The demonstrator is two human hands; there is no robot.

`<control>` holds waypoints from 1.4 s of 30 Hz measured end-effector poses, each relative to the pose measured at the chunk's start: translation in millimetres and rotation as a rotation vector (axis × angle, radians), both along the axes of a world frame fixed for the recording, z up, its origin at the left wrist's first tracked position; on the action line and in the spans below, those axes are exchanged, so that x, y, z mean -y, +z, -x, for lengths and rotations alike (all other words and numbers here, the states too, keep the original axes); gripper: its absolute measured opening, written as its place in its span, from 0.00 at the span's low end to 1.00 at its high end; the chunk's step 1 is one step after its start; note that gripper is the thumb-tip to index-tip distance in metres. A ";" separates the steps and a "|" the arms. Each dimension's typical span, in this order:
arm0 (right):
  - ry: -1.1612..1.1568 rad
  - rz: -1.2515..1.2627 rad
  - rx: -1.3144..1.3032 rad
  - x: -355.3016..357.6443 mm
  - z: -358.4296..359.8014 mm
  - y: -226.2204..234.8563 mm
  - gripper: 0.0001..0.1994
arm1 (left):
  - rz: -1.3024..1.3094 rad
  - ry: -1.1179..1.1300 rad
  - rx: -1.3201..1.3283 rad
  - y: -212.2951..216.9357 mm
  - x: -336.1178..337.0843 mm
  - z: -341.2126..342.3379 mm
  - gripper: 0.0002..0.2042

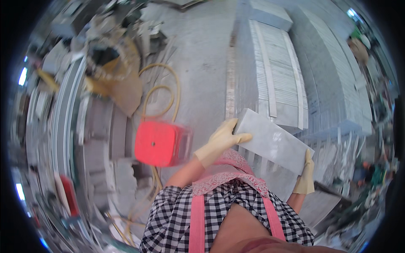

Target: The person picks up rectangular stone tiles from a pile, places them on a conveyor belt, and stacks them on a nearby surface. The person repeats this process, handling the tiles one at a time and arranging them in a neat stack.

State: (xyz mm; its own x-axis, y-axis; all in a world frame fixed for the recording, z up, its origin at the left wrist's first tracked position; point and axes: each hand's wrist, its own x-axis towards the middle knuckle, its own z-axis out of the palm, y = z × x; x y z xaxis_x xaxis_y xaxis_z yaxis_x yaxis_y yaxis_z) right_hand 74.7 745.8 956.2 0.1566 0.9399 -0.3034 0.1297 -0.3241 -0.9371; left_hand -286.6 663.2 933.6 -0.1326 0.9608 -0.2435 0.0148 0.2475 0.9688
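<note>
In front of my body I carry a light grey rectangular slab (272, 138), smooth and slightly shiny on top, tilted with its right end nearer to me. My left hand (222, 141), in a cream rubber glove, grips its left end with the thumb lying over the top face. At the opposite end my right hand (307, 173), gloved alike, is closed around the edge. The fingers under the slab are hidden. Just beyond it stands a long stack of thin grey slabs (276, 69) with pale strips running along the top.
Another long grey stack (333, 80) stands farther right. A red plastic stool (156, 143) is on the floor at my left, beside a coiled yellow hose (177, 90). Scrap and cardboard (122, 82) heap up at the far left, near long metal rails (63, 118).
</note>
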 end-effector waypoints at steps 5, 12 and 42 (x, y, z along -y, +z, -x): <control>-0.017 -0.120 0.066 -61.1 44.3 34.6 0.26 | -0.034 -0.011 0.089 -0.4 -66.3 36.7 0.35; -0.014 -0.068 0.097 -182.1 133.1 46.1 0.27 | -0.113 0.003 0.069 7.2 -176.1 126.5 0.35; 0.879 -0.079 0.285 -717.6 442.1 138.8 0.32 | 0.155 -0.054 0.006 23.5 -588.4 383.3 0.32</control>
State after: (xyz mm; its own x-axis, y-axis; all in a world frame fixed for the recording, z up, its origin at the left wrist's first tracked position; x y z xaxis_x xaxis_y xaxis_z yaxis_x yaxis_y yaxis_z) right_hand -367.4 1463.3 1095.0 -0.5635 0.7724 -0.2930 0.5273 0.0633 -0.8473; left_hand -669.9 1251.6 957.1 -0.0801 0.9173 -0.3900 0.0260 0.3931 0.9191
